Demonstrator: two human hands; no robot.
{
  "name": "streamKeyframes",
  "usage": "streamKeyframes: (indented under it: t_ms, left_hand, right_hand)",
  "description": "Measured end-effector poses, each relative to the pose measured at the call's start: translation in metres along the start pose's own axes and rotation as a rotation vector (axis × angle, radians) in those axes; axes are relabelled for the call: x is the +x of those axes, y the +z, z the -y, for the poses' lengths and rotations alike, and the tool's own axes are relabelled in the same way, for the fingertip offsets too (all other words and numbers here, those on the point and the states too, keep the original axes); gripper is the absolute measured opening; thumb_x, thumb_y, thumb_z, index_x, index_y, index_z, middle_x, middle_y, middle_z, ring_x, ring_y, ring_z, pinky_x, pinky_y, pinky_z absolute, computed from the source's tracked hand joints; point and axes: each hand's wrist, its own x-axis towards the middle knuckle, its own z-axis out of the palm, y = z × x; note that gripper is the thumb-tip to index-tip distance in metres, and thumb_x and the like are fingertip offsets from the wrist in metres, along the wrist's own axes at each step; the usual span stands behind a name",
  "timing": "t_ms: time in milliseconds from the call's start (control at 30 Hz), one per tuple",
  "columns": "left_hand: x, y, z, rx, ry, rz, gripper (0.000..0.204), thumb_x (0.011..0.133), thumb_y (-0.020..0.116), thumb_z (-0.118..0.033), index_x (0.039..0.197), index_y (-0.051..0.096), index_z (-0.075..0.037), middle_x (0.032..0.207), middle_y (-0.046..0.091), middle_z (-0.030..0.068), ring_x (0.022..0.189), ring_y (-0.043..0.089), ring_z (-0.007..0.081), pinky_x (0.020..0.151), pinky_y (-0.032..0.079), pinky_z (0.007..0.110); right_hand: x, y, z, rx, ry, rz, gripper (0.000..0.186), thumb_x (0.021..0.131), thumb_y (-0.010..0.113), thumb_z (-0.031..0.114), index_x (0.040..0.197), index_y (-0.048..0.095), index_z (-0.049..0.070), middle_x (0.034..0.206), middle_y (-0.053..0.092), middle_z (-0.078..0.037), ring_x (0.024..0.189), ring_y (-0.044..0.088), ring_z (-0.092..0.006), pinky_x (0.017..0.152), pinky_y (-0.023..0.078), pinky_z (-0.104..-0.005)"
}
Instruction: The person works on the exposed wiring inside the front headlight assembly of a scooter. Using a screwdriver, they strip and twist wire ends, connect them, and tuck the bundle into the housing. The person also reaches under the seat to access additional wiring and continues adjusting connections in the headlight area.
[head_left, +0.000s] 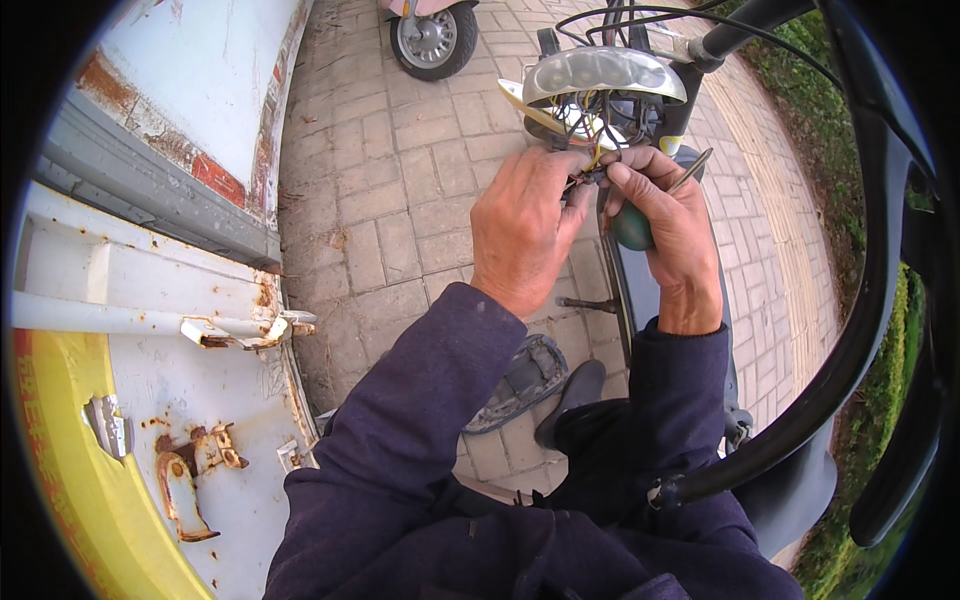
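Bundled thin wires in yellow, red and black come down from the opened back of a headlight with a clear, ribbed lens. My left hand pinches the wires and dark connectors from the left. From the right, the thumb and fingertips of my right hand close on the same wires. A screwdriver is tucked in that right hand: its round green handle sits under the palm, and its metal shaft pokes out past the fingers. What the left fingertips press on is partly hidden.
The headlight hangs at the front of a scooter, whose dark footboard runs below my hands. Black frame tubing curves along the right. A rusty white metal panel stands at left. Another scooter's wheel rests on the paving.
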Motion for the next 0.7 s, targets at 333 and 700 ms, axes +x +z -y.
streamKeyframes:
  t_ms: [333, 700]
  left_hand:
    - [0.0001, 0.0003, 0.001, -0.109, -0.11, 0.048, 0.021, 0.085, 0.078, -0.006, 0.104, 0.069, -0.004, 0.095, 0.068, 0.0081, 0.076, 0.067, 0.0194, 0.065, 0.053, 0.033]
    - [0.0034, -0.0061, -0.007, -0.246, -0.249, 0.123, 0.021, 0.088, 0.077, -0.006, 0.107, 0.071, -0.004, 0.099, 0.072, 0.0067, 0.076, 0.064, 0.0142, 0.068, 0.052, 0.029]
  right_hand:
    - [0.0026, -0.0036, -0.0021, 0.046, 0.02, 0.049, 0.014, 0.092, 0.076, 0.012, 0.101, 0.072, 0.001, 0.089, 0.071, -0.003, 0.07, 0.063, -0.0079, 0.062, 0.053, -0.0229]
    - [0.0004, -0.006, -0.0014, 0.021, 0.017, 0.052, 0.013, 0.092, 0.075, 0.009, 0.102, 0.073, 0.001, 0.09, 0.071, -0.003, 0.071, 0.063, -0.0088, 0.066, 0.052, -0.0225]
